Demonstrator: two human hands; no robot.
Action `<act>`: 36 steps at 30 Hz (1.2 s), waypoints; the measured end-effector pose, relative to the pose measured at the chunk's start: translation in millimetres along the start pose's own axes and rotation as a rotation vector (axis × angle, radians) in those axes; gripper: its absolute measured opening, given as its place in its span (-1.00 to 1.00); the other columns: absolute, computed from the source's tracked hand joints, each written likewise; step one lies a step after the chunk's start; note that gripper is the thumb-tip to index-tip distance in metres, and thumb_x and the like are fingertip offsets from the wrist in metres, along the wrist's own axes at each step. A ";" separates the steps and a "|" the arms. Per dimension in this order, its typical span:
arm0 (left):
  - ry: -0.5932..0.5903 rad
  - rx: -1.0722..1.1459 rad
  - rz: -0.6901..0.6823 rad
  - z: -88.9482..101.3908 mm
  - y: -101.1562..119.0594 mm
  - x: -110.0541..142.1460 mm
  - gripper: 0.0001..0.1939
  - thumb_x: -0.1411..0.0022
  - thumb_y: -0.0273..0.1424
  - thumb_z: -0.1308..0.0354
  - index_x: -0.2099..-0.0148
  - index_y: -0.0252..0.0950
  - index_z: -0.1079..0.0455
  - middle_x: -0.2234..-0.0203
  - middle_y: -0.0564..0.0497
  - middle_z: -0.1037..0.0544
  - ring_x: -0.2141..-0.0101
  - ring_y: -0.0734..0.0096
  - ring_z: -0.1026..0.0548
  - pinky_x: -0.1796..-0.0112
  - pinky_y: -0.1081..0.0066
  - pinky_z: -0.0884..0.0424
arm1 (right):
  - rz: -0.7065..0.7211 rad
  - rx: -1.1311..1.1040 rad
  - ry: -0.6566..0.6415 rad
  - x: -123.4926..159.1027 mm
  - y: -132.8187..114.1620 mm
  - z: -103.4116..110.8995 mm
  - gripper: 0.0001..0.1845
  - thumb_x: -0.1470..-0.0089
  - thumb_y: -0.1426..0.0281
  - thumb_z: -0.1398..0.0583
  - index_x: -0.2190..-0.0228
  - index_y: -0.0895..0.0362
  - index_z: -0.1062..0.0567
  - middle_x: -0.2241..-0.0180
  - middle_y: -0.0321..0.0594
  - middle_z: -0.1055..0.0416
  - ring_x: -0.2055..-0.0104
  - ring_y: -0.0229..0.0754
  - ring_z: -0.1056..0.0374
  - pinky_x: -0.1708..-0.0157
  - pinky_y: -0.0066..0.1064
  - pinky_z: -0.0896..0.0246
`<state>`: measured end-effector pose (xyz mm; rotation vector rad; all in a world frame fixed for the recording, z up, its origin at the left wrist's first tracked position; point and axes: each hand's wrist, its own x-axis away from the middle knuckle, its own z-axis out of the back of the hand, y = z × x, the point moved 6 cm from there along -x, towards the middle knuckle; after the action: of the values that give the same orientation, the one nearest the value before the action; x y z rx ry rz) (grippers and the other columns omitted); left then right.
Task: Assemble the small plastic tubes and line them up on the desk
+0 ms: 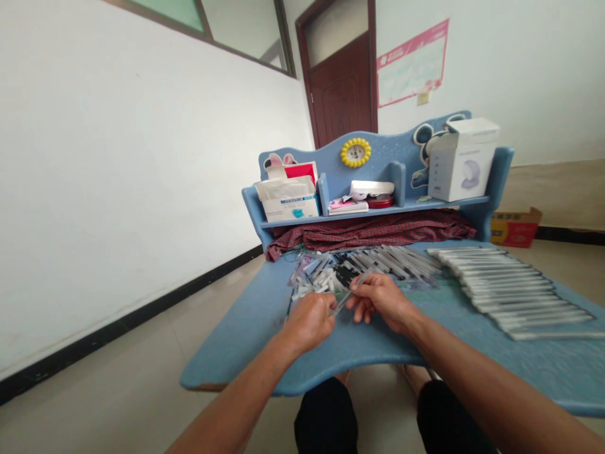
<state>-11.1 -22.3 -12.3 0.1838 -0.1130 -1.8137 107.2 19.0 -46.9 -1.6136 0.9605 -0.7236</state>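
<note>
My left hand (309,323) and my right hand (378,301) meet above a blue desk (236,353), both pinching a slim clear plastic tube (350,292) that slants between them. Just beyond my fingers lies a jumbled heap of plastic-wrapped slim tubes with black parts (350,268). To the right, a row of pale tubes (510,287) lies side by side in a neat, staggered stack. My hands touch neither group. What the tubes contain cannot be told.
A blue shelf unit (378,157) at the desk's back holds boxes, papers and a yellow clock. A red checked cloth (363,230) lies beneath it. A cardboard box (515,227) stands on the floor at right. A white wall runs along the left.
</note>
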 end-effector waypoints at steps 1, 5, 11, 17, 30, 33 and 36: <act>-0.004 0.035 0.009 -1.3 -0.4 0.2 -0.88 0.05 -0.52 -0.01 0.44 -0.29 -0.37 0.66 0.07 -0.35 0.57 0.47 -0.30 0.52 0.49 -0.08 | 0.010 0.006 -0.010 0.8 -0.3 -1.2 -0.83 0.08 0.36 -0.18 0.41 0.18 -0.31 0.60 -0.23 -0.48 0.74 -0.29 -0.32 0.82 -0.59 -0.09; -0.039 0.127 0.053 -6.6 -2.6 2.6 -0.89 -0.02 -0.43 -0.02 0.44 -0.30 -0.36 0.71 0.12 -0.28 0.60 0.49 -0.28 0.53 0.50 -0.09 | 0.033 0.018 -0.045 3.9 -0.3 -5.2 -0.78 0.11 0.32 -0.20 0.42 0.18 -0.31 0.61 -0.24 -0.47 0.74 -0.29 -0.32 0.81 -0.58 -0.09; 0.181 0.208 -0.049 9.5 2.8 11.2 -0.90 -0.05 -0.38 -0.05 0.41 -0.31 -0.34 0.49 0.03 -0.38 0.45 0.47 -0.34 0.41 0.49 -0.22 | 0.091 -0.077 -0.033 7.4 -6.8 -2.9 -0.71 0.10 0.25 -0.22 0.38 0.17 -0.30 0.58 -0.24 -0.49 0.73 -0.28 -0.33 0.78 -0.56 -0.11; 0.150 0.710 0.022 2.0 -4.7 9.5 -0.81 -0.11 -0.28 -0.01 0.32 -0.32 -0.27 0.60 0.13 -0.30 0.65 0.59 -0.27 0.58 0.53 -0.24 | 0.178 -0.203 -0.033 9.5 -17.3 0.6 -0.68 0.11 0.23 -0.24 0.38 0.18 -0.32 0.57 -0.22 -0.49 0.71 -0.27 -0.34 0.74 -0.53 -0.14; 0.476 0.275 -0.129 26.0 24.2 0.4 -0.78 -0.20 -0.32 0.09 0.35 -0.27 -0.33 0.53 0.01 -0.44 0.45 0.44 -0.42 0.36 0.45 -0.31 | 0.269 -0.415 0.057 7.5 -24.3 12.4 -0.69 0.12 0.28 -0.28 0.41 0.18 -0.31 0.60 -0.20 -0.49 0.66 -0.20 -0.40 0.67 -0.49 -0.26; 0.528 0.183 -0.243 32.8 33.7 0.8 -0.79 -0.21 -0.36 0.10 0.37 -0.25 -0.33 0.49 -0.03 -0.46 0.44 0.41 -0.43 0.35 0.42 -0.30 | 0.265 -0.466 0.027 6.0 -26.5 12.6 -0.70 0.12 0.28 -0.28 0.41 0.18 -0.31 0.60 -0.21 -0.49 0.66 -0.20 -0.40 0.67 -0.49 -0.27; 0.555 0.169 -0.306 39.7 39.7 -2.7 -0.81 -0.19 -0.36 0.07 0.38 -0.24 -0.33 0.48 -0.03 -0.48 0.45 0.40 -0.44 0.37 0.43 -0.30 | 0.274 -0.502 -0.007 1.5 -28.2 12.1 -0.69 0.12 0.25 -0.28 0.43 0.18 -0.32 0.60 -0.19 -0.49 0.65 -0.20 -0.40 0.67 -0.49 -0.28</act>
<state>20.0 -30.4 33.8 0.8530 0.1645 -1.9877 124.3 26.4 -22.5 -1.8543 1.4041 -0.2971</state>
